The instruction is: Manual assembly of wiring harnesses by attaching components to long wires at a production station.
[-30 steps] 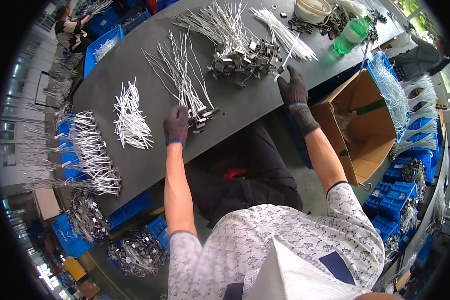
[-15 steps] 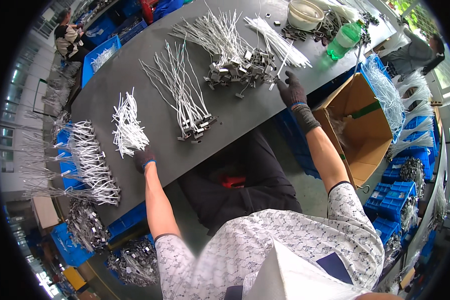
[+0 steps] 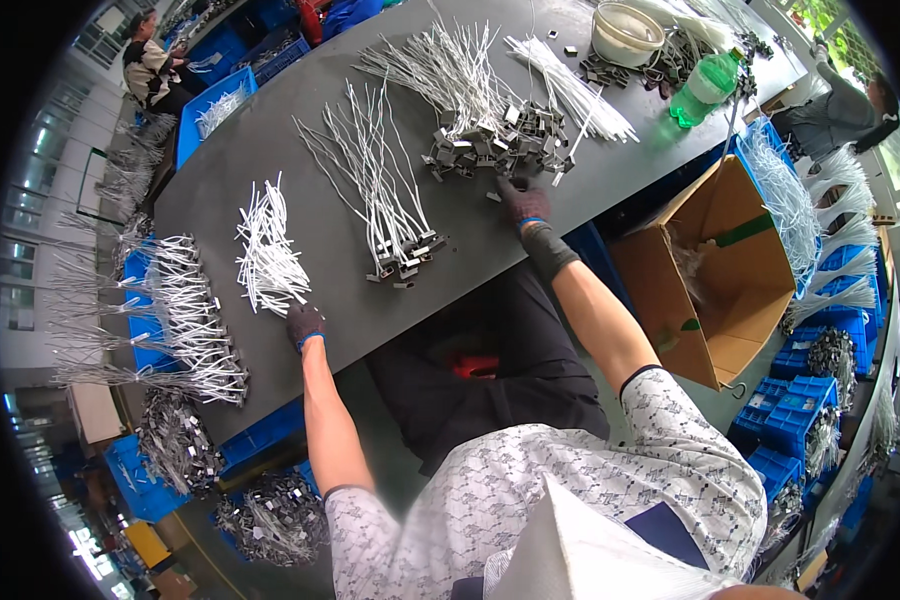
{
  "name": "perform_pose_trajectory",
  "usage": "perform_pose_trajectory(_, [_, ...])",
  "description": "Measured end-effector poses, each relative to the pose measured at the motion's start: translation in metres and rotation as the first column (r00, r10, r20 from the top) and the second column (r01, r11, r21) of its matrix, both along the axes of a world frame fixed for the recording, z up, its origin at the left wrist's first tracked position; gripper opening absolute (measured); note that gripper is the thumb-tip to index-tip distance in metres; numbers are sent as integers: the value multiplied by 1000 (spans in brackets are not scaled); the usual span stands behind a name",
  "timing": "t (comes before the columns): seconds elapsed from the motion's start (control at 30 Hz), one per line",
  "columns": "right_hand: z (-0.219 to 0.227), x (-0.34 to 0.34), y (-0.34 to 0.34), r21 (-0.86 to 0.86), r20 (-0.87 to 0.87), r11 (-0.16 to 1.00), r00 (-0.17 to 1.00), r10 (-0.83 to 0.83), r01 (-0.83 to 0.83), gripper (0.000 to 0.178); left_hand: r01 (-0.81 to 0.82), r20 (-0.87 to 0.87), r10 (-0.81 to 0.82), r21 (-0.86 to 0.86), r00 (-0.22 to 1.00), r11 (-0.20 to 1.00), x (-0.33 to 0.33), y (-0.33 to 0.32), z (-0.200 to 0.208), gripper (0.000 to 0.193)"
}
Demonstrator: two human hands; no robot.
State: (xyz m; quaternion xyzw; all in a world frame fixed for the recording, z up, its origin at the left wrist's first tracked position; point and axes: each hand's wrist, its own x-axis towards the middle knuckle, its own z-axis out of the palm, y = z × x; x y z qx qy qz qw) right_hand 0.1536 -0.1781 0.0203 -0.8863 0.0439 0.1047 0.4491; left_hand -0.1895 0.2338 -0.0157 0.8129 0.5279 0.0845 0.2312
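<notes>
My left hand (image 3: 306,326), in a dark glove, rests near the table's front edge at the lower end of a pile of short white tubes (image 3: 270,250). Its fingers look curled in; whether they hold a tube is hidden. My right hand (image 3: 525,202), gloved too, reaches with parted fingers to the front edge of a heap of dark metal clips (image 3: 500,142). A small loose clip lies beside its fingertips. Long white cable ties (image 3: 435,75) run back from this heap. Between my hands lies a smaller bunch of white ties (image 3: 375,190) with clips at its near end.
On the right stand a green bottle (image 3: 705,88), a pale tub (image 3: 627,35) and straight white strips (image 3: 575,90). An open cardboard box (image 3: 670,300) is below the table's right edge. Tied white bundles (image 3: 185,320) line the left edge. Two people are farther back.
My right hand has moved left along the front of the clip heap, away from the upright white strip. My left hand stays by the short tubes. The whole view has shifted slightly.
</notes>
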Motion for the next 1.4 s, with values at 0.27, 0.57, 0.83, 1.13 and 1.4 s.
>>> perform_pose_trajectory(0.27, [14, -8, 21, -107, -145, 991, 985, -94, 79, 59, -192, 286, 383, -522, 879, 831, 1, -60, 45, 29])
perform_pose_trajectory(0.57, [1, -107, -113, 612, -366, 780, 921, 133, 131, 29, 44, 478, 661, -828, 579, 560, 10, -99, 69, 17])
perform_pose_trajectory(0.83, [-46, -228, -269, -568, -66, 798, 977, 201, -203, 32, 508, 633, 575, -769, 518, 389, 85, -210, 116, 5])
perform_pose_trajectory(1.13, [-59, -329, -334, -204, -120, 954, 972, 200, -221, 13, 582, 614, 544, -771, 571, 259, 152, -309, 97, 7])
perform_pose_trajectory(1.4, [-23, -257, -268, -408, 46, 808, 874, 483, -425, 18, 454, 762, 625, -624, 170, 636, 207, -285, 158, 15])
